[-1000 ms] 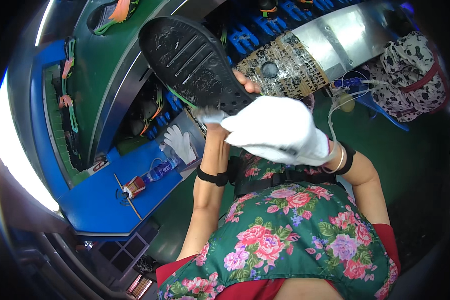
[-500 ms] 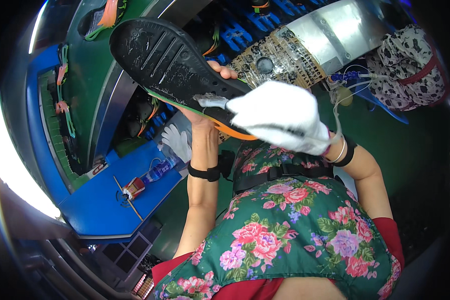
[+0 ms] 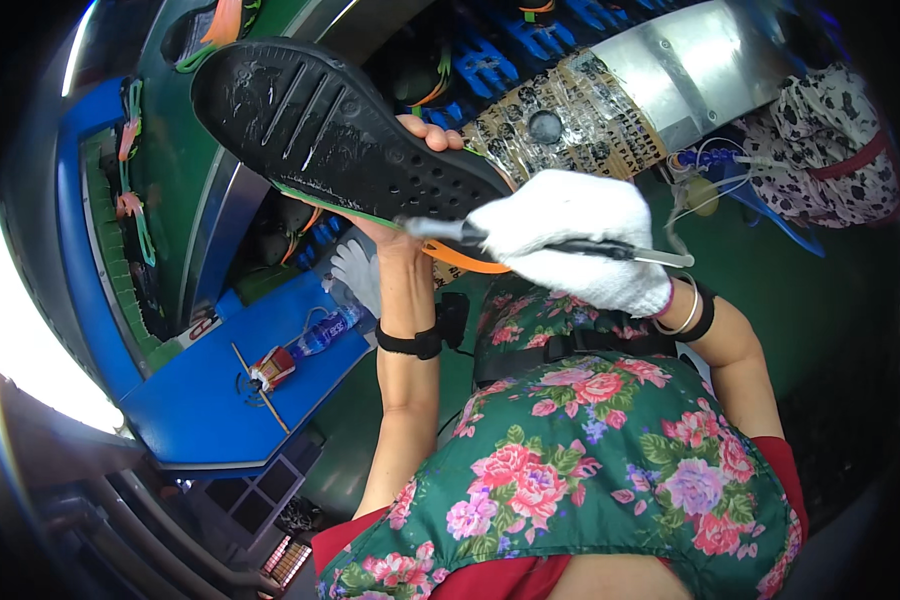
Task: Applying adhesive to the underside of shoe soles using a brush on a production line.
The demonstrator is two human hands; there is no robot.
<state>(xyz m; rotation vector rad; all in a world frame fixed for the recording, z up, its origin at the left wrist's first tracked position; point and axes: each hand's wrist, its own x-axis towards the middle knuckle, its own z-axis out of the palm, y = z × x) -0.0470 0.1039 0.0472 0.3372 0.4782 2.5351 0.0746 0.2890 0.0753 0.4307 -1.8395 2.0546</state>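
"Black shoe (image 3: 320, 130), where is it?"
"Far left, sole showing, the left hand's (image 3: 432, 134) grip clamped around it."
"And the white-gloved right hand (image 3: 578, 238)?"
"Grip clamped on a brush (image 3: 458, 232), near the shoe; touching, I can't tell."

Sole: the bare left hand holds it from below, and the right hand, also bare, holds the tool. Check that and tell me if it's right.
Not quite: the right hand is not bare; the head view shows it in a white glove. The bare left hand does hold the sole from below, and the right holds the tool.
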